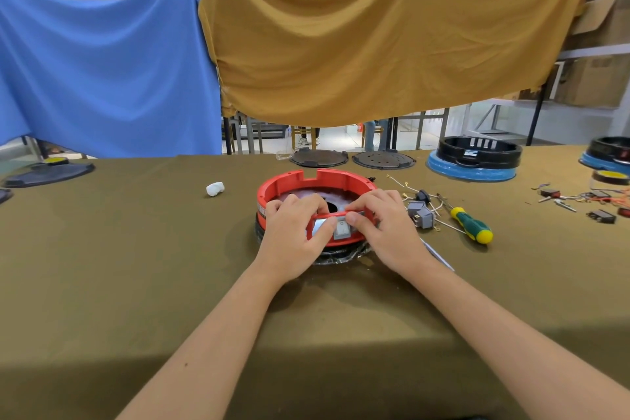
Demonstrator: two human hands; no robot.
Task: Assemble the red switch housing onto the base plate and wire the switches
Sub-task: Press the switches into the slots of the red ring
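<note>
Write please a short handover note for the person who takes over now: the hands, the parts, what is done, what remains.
Left hand: grips the near wall of the red housing, thumb on its front.
Right hand: fingers over the rim, thumb pressing a grey switch in the front wall.
Done: housing sits on the black base.
Left: spare grey switches, wires and the screwdriver lie to the right; wiring is not visibly done.

Two forearms enter from the lower edge of the frame, both bare from the elbow region to the wrist (no sleeve, glove, watch or band in view). The left hand (292, 238) and right hand (385, 232) are likewise bare, with nails that appear short and unpainted.
</note>
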